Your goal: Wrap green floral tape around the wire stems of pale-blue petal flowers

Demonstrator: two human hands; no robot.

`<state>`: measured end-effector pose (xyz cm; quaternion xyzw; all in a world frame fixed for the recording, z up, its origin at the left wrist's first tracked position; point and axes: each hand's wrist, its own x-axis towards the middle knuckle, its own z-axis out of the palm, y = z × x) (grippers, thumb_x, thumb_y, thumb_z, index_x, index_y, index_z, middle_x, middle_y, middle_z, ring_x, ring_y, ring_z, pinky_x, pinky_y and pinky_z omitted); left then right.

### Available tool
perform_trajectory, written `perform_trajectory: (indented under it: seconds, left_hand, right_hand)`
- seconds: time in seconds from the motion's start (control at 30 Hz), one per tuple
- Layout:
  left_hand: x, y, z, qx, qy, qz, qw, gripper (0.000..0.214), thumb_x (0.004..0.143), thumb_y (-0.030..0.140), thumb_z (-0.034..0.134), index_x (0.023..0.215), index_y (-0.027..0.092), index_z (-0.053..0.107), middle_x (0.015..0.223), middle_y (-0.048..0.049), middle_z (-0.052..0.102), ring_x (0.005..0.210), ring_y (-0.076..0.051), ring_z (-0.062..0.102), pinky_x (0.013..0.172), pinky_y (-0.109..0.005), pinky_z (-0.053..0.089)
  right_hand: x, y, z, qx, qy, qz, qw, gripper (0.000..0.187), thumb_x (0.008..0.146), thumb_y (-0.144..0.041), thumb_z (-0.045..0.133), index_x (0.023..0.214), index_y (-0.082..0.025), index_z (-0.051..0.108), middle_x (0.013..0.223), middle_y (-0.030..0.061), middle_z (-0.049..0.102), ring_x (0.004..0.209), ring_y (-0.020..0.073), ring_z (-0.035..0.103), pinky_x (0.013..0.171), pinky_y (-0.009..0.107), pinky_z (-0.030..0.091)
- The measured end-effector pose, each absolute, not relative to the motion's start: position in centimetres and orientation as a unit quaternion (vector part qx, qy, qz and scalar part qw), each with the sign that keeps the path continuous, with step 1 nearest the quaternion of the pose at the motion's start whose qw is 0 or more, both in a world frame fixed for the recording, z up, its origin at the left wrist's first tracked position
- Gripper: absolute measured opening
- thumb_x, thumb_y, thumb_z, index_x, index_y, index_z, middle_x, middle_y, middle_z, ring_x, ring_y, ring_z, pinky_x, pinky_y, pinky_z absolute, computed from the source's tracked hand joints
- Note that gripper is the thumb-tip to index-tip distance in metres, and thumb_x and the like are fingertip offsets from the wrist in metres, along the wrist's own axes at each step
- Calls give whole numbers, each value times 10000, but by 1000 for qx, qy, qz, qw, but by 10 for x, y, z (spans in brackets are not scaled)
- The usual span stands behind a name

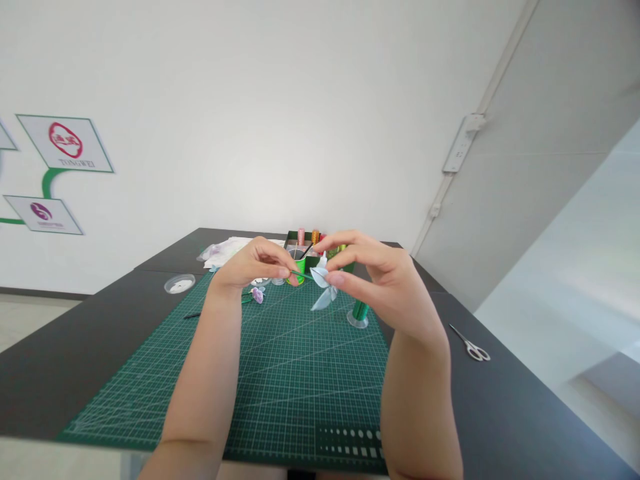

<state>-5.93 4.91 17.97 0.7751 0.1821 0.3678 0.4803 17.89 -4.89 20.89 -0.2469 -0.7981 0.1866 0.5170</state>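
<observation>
Nearest the camera, at the bottom of the head view, two bare forearms are stretched forward over a green cutting mat. Just below the centre of the frame, a thin green stem with pale blue petals is held raised over the mat, between the two hands. Damage to the petals is judged the likeliest trouble: they look thin, and could be creased or pulled off the stem if they were pinched too hard or if the hands were drawn apart. The stem could also be twisted or bent if it were gripped too loosely on the left, and the spool of green thread, seen just below the right hand, could be knocked if that wrist were dropped. The left hand is bent inward at the wrist, its knuckles uppermost, and the end of the stem is clamped between its thumb and fingertips. The right hand is arched in from the right, and the petals appear to be nipped near their base between the thumb and the lower finger, while the upper finger is held apart and extended leftward; how firmly they are pressed cannot be told. A small purple flower is seen left of centre, and scissors are laid at the right on the dark table.
</observation>
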Motion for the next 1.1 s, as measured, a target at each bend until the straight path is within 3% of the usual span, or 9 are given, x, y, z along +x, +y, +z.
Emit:
perform_trajectory:
  seconds: [0.2, 0.43, 0.63, 0.9, 1.1]
  left_hand:
    - [-61, 47, 182, 792, 154, 348, 478, 228, 724, 398, 888, 722, 183, 809, 661, -77, 762, 587, -149, 686, 655, -274, 576]
    - [-64, 45, 183, 817, 168, 279, 476, 320, 736, 499, 871, 789, 186, 828, 647, -96, 755, 566, -151, 680, 582, -249, 566]
    - [-70, 47, 182, 825, 154, 280, 466, 278, 754, 482, 864, 790, 209, 835, 632, -94, 752, 578, -152, 676, 589, -251, 555]
    - [-78, 48, 182, 823, 149, 305, 455, 255, 752, 460, 874, 771, 209, 836, 641, -97, 746, 560, -148, 667, 578, -259, 540]
    - [-88, 51, 179, 822, 142, 325, 447, 299, 748, 500, 874, 745, 205, 828, 604, -87, 720, 539, -156, 663, 546, -270, 521]
  right_hand:
    - [184, -46, 208, -223, -803, 202, 515, 141, 888, -236, 738, 753, -264, 766, 1066, 36, 764, 1048, 216, 690, 1024, 439, 496]
    - [182, -48, 206, -266, -745, 184, 583, 199, 932, -283, 677, 742, -238, 710, 1053, 53, 741, 1071, 234, 673, 954, 417, 533]
    - [193, -34, 203, -320, -678, 125, 650, 229, 958, -323, 608, 753, -238, 663, 1033, 51, 728, 1010, 221, 673, 893, 383, 546]
    - [227, -18, 201, -390, -556, 6, 734, 167, 912, -372, 682, 831, -232, 721, 856, 41, 718, 880, 217, 667, 867, 389, 532]
    - [263, 0, 192, -458, -485, -2, 745, 151, 852, -338, 705, 777, -209, 725, 800, 44, 711, 861, 227, 669, 873, 409, 512]
